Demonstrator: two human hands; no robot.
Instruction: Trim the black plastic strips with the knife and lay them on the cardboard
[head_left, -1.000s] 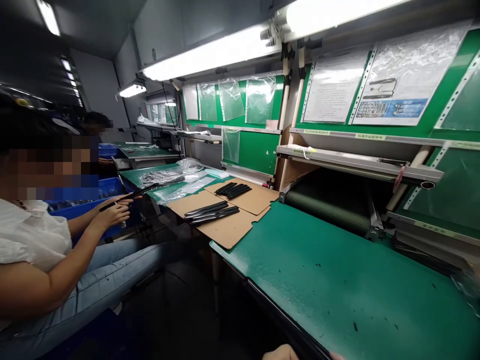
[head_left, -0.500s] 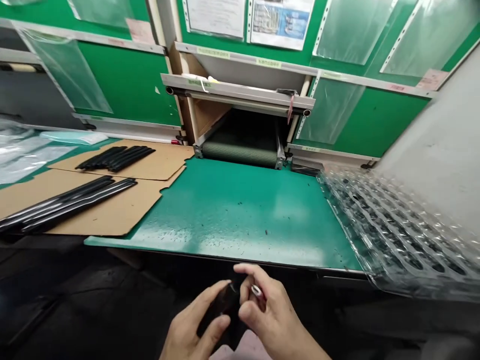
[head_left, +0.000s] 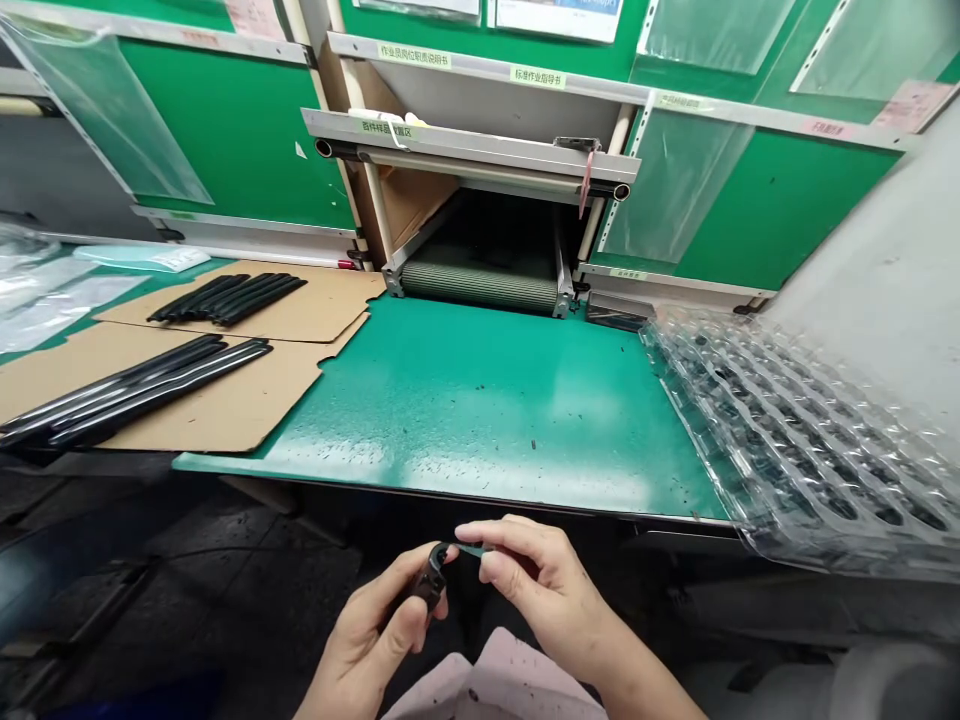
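Head camera looks down at a seated person's two hands, held just below the front edge of the table [head_left: 480,400], which has a green mat on top. The left hand [head_left: 367,640] has its fingers curled closed around a small black plastic part [head_left: 429,582], gripping it from below and the side. The right hand [head_left: 544,590] is just beside it, with its fingers nearly closed, the thumb and forefinger pinching a thin green strip [head_left: 469,549] that runs from the top of the part. Pale pink fabric [head_left: 495,685] lies over the lap beneath both hands.

On the far left of the table, two cardboard sheets [head_left: 247,310] lie side by side, each carrying a row of long black bars [head_left: 142,392]. A clear plastic blister tray [head_left: 795,430] rests over the table's right edge, its pockets filled with dark items too blurred to tell apart. Behind the mat sits a ribbed roller conveyor [head_left: 480,285], under a labelled metal shelf [head_left: 465,142] fixed to a green board wall [head_left: 240,130].
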